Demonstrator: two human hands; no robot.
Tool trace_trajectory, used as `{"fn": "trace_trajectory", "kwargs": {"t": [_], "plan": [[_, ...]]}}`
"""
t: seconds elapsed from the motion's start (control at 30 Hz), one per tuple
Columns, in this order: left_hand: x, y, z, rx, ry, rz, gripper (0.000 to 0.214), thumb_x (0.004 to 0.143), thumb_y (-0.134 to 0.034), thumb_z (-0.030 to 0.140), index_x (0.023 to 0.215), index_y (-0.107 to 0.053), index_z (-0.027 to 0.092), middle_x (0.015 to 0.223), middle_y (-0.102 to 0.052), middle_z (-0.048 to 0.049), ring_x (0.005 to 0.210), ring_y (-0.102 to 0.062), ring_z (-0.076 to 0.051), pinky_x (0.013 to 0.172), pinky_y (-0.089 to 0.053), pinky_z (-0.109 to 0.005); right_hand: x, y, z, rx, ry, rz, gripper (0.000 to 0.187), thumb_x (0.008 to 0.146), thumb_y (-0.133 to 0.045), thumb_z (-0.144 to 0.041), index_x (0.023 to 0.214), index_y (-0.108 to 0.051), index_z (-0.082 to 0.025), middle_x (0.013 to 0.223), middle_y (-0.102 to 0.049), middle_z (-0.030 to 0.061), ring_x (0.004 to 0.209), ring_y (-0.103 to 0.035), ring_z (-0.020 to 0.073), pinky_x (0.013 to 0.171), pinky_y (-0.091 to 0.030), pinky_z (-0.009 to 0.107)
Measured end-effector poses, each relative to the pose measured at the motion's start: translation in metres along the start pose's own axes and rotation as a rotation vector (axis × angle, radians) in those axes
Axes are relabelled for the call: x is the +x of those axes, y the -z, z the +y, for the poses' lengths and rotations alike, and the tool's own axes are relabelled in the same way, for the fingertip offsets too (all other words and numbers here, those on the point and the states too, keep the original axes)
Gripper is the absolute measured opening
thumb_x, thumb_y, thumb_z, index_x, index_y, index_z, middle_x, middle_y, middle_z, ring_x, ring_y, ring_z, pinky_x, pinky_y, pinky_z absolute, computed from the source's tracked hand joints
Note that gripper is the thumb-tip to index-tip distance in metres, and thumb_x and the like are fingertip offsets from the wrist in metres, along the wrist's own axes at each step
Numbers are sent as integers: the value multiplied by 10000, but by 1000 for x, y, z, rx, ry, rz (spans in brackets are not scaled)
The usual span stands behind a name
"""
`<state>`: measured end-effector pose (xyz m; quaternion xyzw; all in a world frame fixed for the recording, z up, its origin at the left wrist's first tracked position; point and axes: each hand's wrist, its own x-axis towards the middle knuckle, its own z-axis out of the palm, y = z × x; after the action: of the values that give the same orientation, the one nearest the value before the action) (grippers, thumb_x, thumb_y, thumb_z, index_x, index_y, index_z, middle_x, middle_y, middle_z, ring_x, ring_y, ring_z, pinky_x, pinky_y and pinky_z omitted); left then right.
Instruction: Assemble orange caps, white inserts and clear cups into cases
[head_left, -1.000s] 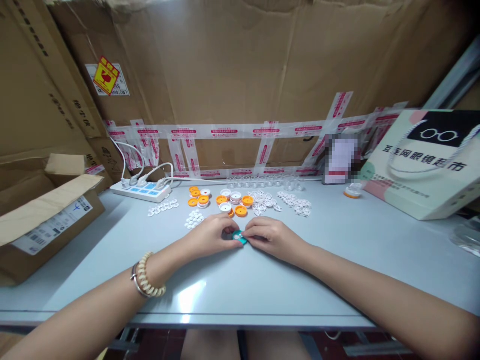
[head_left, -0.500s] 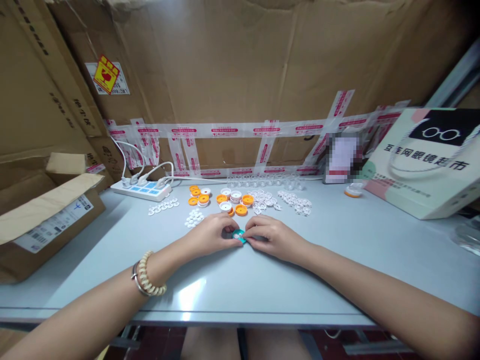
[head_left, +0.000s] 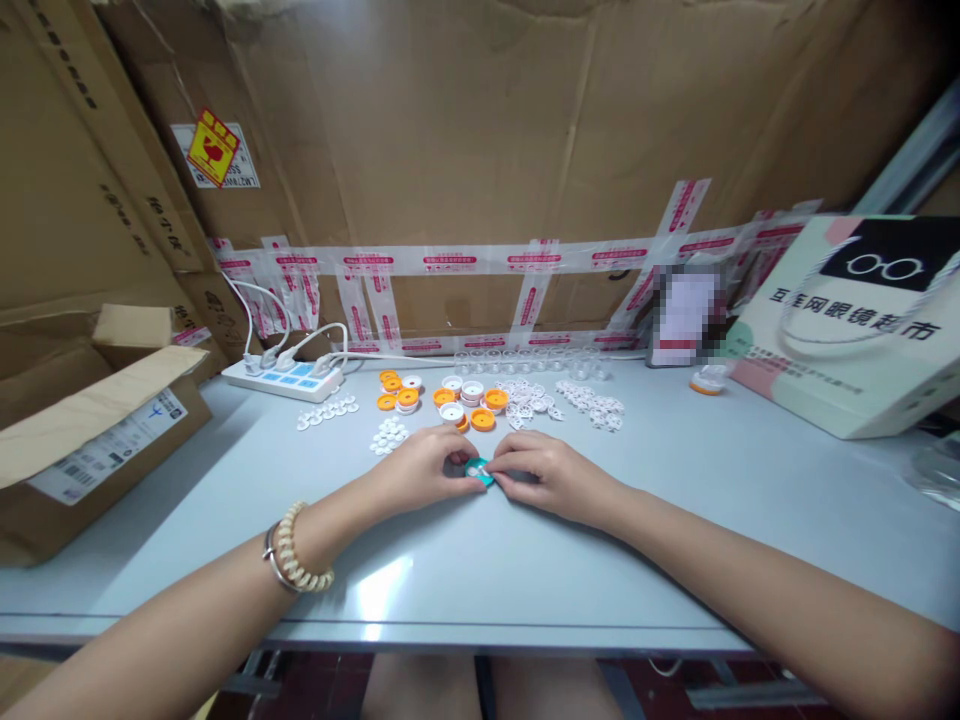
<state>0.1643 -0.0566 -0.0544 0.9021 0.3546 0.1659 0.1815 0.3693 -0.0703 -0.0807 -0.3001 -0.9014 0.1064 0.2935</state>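
My left hand (head_left: 420, 468) and my right hand (head_left: 541, 472) meet at the middle of the grey table (head_left: 525, 570). Both pinch a small teal round part (head_left: 478, 470) that rests on the tabletop between their fingertips. A beaded bracelet (head_left: 296, 552) is on my left wrist. Just beyond the hands lie orange and white round caps (head_left: 466, 398) and heaps of small white discs (head_left: 388, 436).
A white power strip (head_left: 282, 380) with plugged cables lies at the back left. An open cardboard box (head_left: 82, 440) stands at the left edge. A printed paper bag (head_left: 847, 320) lies at the right. Taped cardboard sheets (head_left: 480, 150) wall the back. Clear small cups (head_left: 525, 362) line the back.
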Motion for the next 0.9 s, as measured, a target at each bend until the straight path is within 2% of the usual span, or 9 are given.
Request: {"fn": "trace_trajectory", "kwargs": {"t": [0.23, 0.43, 0.5, 0.57, 0.63, 0.7, 0.8, 0.9], "plan": [[0, 0, 1, 9, -3, 15, 208, 735, -669, 316, 852, -658, 145, 766, -620, -31, 723, -558, -162, 637, -402, -244, 0, 3, -1, 32, 23, 35, 179, 788, -524, -144, 865, -681, -179, 798, -632, 63, 760, -585, 165, 715, -469, 312], [0, 5, 1, -56, 31, 35, 249, 725, -671, 369, 846, -672, 151, 773, -658, -36, 704, -567, -160, 630, -415, -249, 1, 5, -3, 108, -71, 86, 157, 815, -520, -208, 894, -649, -168, 788, -633, 62, 736, -571, 157, 682, -467, 295], [0, 9, -3, -91, 45, 82, 277, 718, -677, 387, 868, -673, 154, 807, -674, -43, 733, -582, -167, 656, -431, -258, 2, 7, -3, 129, -119, 100, 152, 818, -522, -237, 885, -638, -164, 777, -626, 58, 719, -567, 151, 672, -463, 290], [2, 13, -9, -79, 76, 182, 257, 741, -656, 374, 883, -670, 160, 848, -680, -48, 782, -594, -177, 695, -442, -275, 2, 8, -4, 158, -179, 101, 149, 814, -530, -259, 884, -625, -168, 787, -619, 53, 724, -566, 147, 682, -461, 291], [6, 15, -17, -29, 122, 284, 236, 782, -609, 353, 907, -658, 158, 897, -676, -58, 832, -596, -189, 739, -445, -299, 3, 8, -5, 180, -233, 74, 178, 782, -572, -275, 922, -606, -171, 831, -614, 55, 759, -564, 155, 711, -462, 304], [11, 14, -25, 21, 164, 334, 267, 797, -585, 359, 950, -636, 145, 955, -661, -77, 878, -589, -207, 775, -443, -325, 4, 6, -5, 176, -264, 24, 290, 721, -639, -292, 976, -579, -167, 899, -598, 67, 818, -554, 176, 755, -459, 330], [18, 10, -30, 51, 197, 319, 305, 784, -595, 382, 966, -609, 138, 977, -645, -90, 899, -581, -227, 782, -444, -343, 5, 2, -6, 141, -289, -38, 403, 657, -696, -316, 1002, -549, -170, 957, -562, 75, 888, -529, 206, 821, -436, 379], [22, 6, -27, 63, 204, 301, 251, 774, -606, 357, 907, -601, 144, 932, -638, -81, 862, -582, -225, 755, -448, -341, 7, -3, -7, 121, -298, -58, 374, 664, -688, -303, 992, -552, -185, 961, -542, 66, 904, -514, 212, 845, -416, 401]]}}
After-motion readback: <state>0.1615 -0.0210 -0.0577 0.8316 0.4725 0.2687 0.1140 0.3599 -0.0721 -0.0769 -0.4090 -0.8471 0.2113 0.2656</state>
